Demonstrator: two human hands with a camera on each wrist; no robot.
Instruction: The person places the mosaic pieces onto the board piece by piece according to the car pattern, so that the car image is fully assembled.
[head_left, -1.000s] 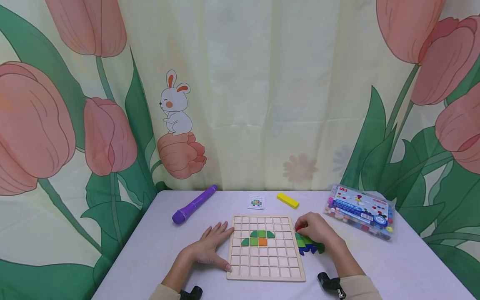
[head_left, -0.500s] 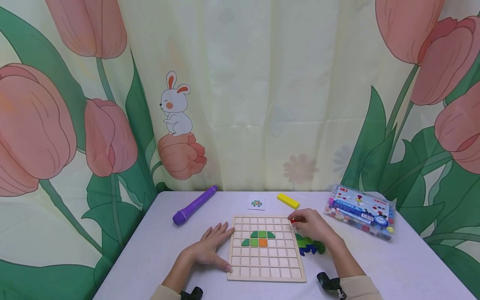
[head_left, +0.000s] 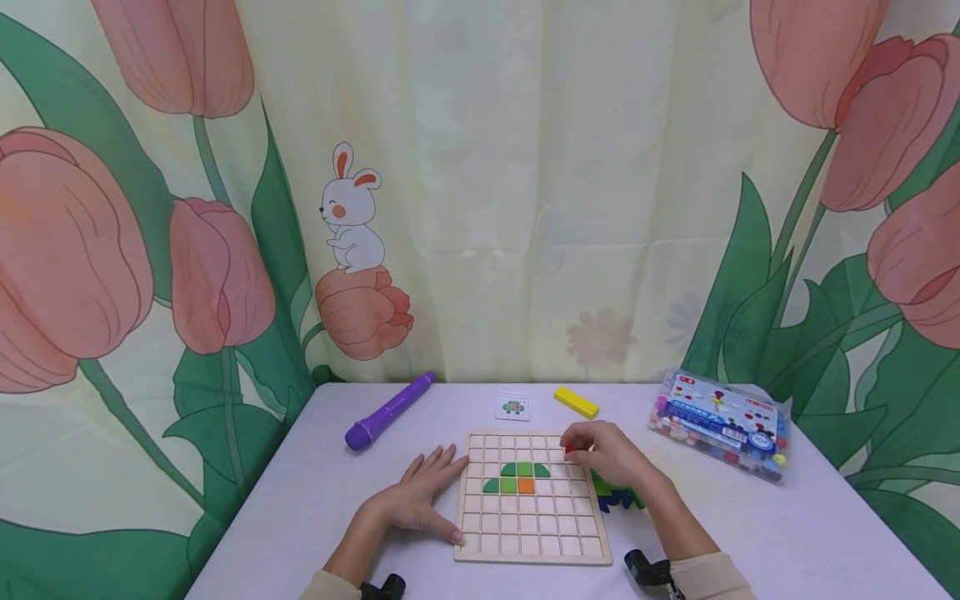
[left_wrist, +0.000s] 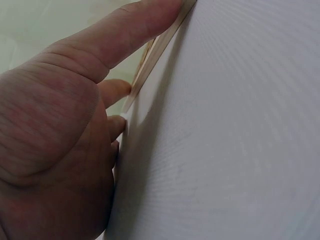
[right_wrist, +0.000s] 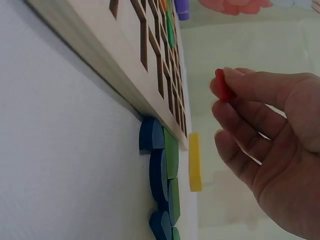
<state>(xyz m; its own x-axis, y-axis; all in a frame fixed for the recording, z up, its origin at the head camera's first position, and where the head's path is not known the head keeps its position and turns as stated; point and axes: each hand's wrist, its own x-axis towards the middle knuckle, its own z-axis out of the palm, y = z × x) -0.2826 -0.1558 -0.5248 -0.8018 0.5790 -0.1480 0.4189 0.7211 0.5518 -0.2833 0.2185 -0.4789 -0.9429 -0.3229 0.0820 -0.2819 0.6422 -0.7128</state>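
In the head view a wooden grid board (head_left: 532,559) lies on the table. Green pieces (head_left: 508,483) and one orange square (head_left: 526,485) fill a few of its cells. My left hand (head_left: 420,498) rests along the board's left edge, fingers spread, thumb (left_wrist: 145,25) against the wood. Between thumb and fingertips my right hand (head_left: 611,454) pinches a small red block (right_wrist: 224,87), held over the upper right cells of the board. Most of that block is covered by the fingers in the head view.
Blue blocks (right_wrist: 157,175) and green blocks (right_wrist: 171,152) lie along the board's right side. Behind it are a small pattern card (head_left: 513,406) and a yellow bar (head_left: 576,402). A purple microphone (head_left: 390,411) lies back left, a clear plastic box (head_left: 720,425) back right.
My right hand has carried the red block leftward from beside the pile of pieces to above the board's upper right part. The left hand has stayed put.
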